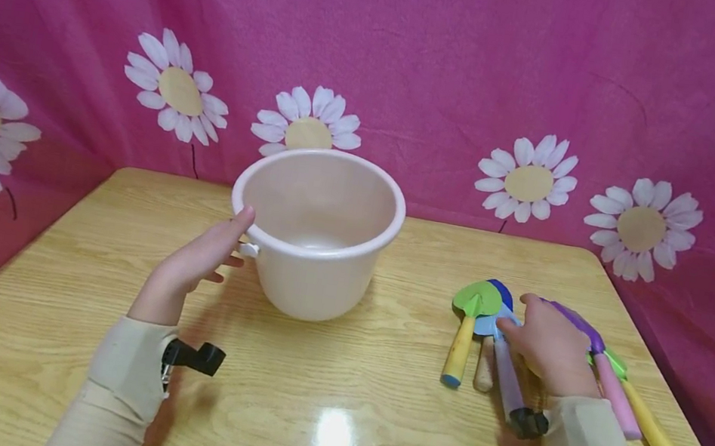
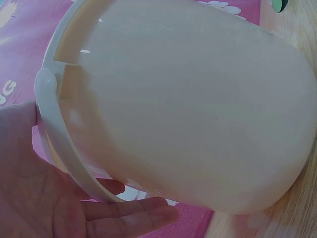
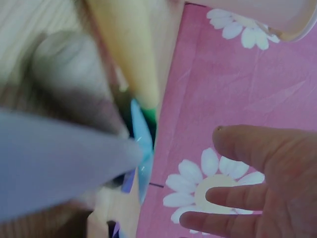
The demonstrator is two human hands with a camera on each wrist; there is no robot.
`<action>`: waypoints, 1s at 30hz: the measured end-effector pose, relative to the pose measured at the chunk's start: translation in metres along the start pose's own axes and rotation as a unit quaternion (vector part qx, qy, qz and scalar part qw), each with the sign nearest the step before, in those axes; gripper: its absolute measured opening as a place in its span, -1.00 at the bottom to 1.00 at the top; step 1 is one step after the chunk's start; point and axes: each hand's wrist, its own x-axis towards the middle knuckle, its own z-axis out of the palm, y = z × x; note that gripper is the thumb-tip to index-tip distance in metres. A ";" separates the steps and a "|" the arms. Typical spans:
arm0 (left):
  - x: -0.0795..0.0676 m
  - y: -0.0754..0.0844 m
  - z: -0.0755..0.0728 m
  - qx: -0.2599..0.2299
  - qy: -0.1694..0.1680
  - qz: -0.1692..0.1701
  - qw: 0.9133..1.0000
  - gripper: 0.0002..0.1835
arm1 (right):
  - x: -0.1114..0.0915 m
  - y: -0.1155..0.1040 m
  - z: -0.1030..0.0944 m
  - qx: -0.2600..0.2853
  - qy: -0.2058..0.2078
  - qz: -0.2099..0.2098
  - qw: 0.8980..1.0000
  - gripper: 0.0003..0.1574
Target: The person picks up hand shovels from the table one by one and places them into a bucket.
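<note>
Pale plastic bucket (image 1: 310,289) stands upright on a wood-grain table (image 1: 278,395), the left hand (image 1: 202,256) touching its rim (image 1: 312,252) with fingers extended. The right hand (image 1: 555,351), fingers outstretched, hovers over garden trowels (image 1: 479,298) at right.

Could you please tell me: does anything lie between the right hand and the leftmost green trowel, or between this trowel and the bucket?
In the head view, a light blue trowel and a wooden handle lie between the right hand and the leftmost green trowel. Nothing visible stands between that trowel and the bucket.
</note>
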 end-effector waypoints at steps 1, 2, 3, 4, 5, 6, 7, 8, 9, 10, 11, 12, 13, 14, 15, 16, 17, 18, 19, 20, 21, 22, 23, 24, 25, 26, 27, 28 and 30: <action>0.000 0.000 0.000 0.001 0.000 0.000 1.000 -0.16 | -0.001 0.003 0.000 -0.003 0.001 0.001 1.000 -0.12; 0.000 0.000 0.000 0.002 0.000 0.001 1.000 -0.16 | -0.001 0.005 0.000 -0.006 0.000 0.001 1.000 -0.15; 0.001 0.000 0.000 0.004 0.001 0.003 1.000 -0.16 | -0.002 0.007 -0.001 -0.009 0.001 0.003 1.000 -0.20; 0.001 0.000 -0.001 0.006 0.001 0.003 1.000 -0.17 | -0.002 0.010 -0.001 -0.013 0.004 0.004 1.000 -0.25; 0.001 0.000 -0.001 0.007 0.002 0.005 1.000 -0.18 | -0.003 0.012 -0.001 -0.016 0.008 0.006 1.000 -0.27; 0.001 0.000 -0.001 0.008 0.002 0.005 1.000 -0.18 | -0.003 0.015 -0.001 -0.018 0.008 0.011 1.000 -0.27; 0.001 0.000 -0.001 0.009 0.002 0.006 1.000 -0.17 | -0.003 0.017 -0.001 -0.017 0.007 0.016 1.000 -0.26; 0.001 0.001 -0.001 0.009 0.002 0.006 1.000 -0.17 | -0.003 0.020 0.000 -0.017 0.008 0.023 1.000 -0.25; 0.001 0.001 -0.001 0.008 0.001 0.006 1.000 -0.18 | -0.003 0.023 0.000 -0.016 0.007 0.033 0.999 -0.22; 0.001 0.001 -0.001 0.008 0.001 0.006 1.000 -0.17 | -0.003 0.025 0.000 -0.013 0.005 0.043 0.999 -0.16; 0.001 0.001 -0.001 0.007 0.001 0.006 1.000 -0.18 | -0.002 0.028 0.001 -0.010 0.001 0.053 0.999 -0.12; 0.001 0.001 -0.001 0.007 0.001 0.005 1.000 -0.18 | -0.002 0.031 0.002 -0.006 -0.001 0.063 0.998 -0.10; 0.001 0.001 -0.001 0.007 0.001 0.005 1.000 -0.17 | -0.002 0.034 0.002 -0.003 -0.002 0.072 0.997 -0.09; 0.001 0.001 -0.001 0.007 0.000 0.005 1.000 -0.18 | -0.002 0.037 0.003 -0.002 -0.002 0.077 0.997 -0.11; 0.002 0.002 -0.001 0.007 0.000 0.005 1.000 -0.19 | -0.003 0.040 0.004 -0.002 -0.004 0.084 0.996 -0.11; 0.002 0.002 -0.001 0.008 0.000 0.006 1.000 -0.19 | -0.003 0.044 0.004 -0.002 -0.006 0.090 0.996 -0.12; 0.002 0.002 -0.001 0.008 0.000 0.006 1.000 -0.20 | -0.004 0.047 0.005 -0.004 -0.006 0.094 0.996 -0.13; 0.003 0.002 -0.001 0.008 -0.001 0.006 1.000 -0.19 | -0.005 0.051 0.006 -0.004 -0.006 0.097 0.995 -0.13; 0.003 0.002 -0.001 0.009 -0.001 0.007 1.000 -0.18 | -0.005 0.054 0.006 -0.007 -0.006 0.101 0.995 -0.14; 0.003 0.002 -0.001 0.009 -0.001 0.008 1.000 -0.18 | -0.006 0.057 0.006 -0.009 -0.007 0.105 0.994 -0.15; 0.003 0.002 -0.001 0.010 -0.001 0.009 1.000 -0.17 | -0.006 0.059 0.007 -0.010 -0.009 0.111 0.994 -0.16; 0.003 0.001 -0.001 0.010 0.000 0.009 1.000 -0.17 | -0.006 0.061 0.006 -0.011 -0.011 0.117 0.993 -0.19; 0.003 0.001 -0.001 0.010 0.000 0.009 1.000 -0.16 | -0.007 0.063 0.006 -0.012 -0.012 0.120 0.993 -0.22; 0.003 0.001 -0.002 0.011 0.001 0.009 1.000 -0.16 | -0.007 0.064 0.005 -0.014 -0.013 0.121 0.992 -0.26; 0.003 0.001 -0.002 0.012 0.002 0.010 1.000 -0.15 | -0.008 0.065 0.004 -0.015 -0.018 0.123 0.992 -0.31; 0.003 0.001 -0.002 0.012 0.002 0.009 1.000 -0.16 | -0.009 0.065 0.003 -0.016 -0.020 0.124 0.992 -0.36; 0.003 0.001 -0.002 0.013 0.002 0.010 1.000 -0.16 | -0.011 0.066 0.002 -0.016 -0.022 0.123 0.992 -0.43; 0.003 0.001 -0.002 0.013 0.003 0.010 1.000 -0.17 | -0.013 0.067 0.001 -0.016 -0.023 0.120 0.992 -0.49; 0.003 0.002 -0.002 0.013 0.002 0.012 1.000 -0.18 | -0.017 0.069 0.000 -0.017 -0.024 0.112 0.993 -0.60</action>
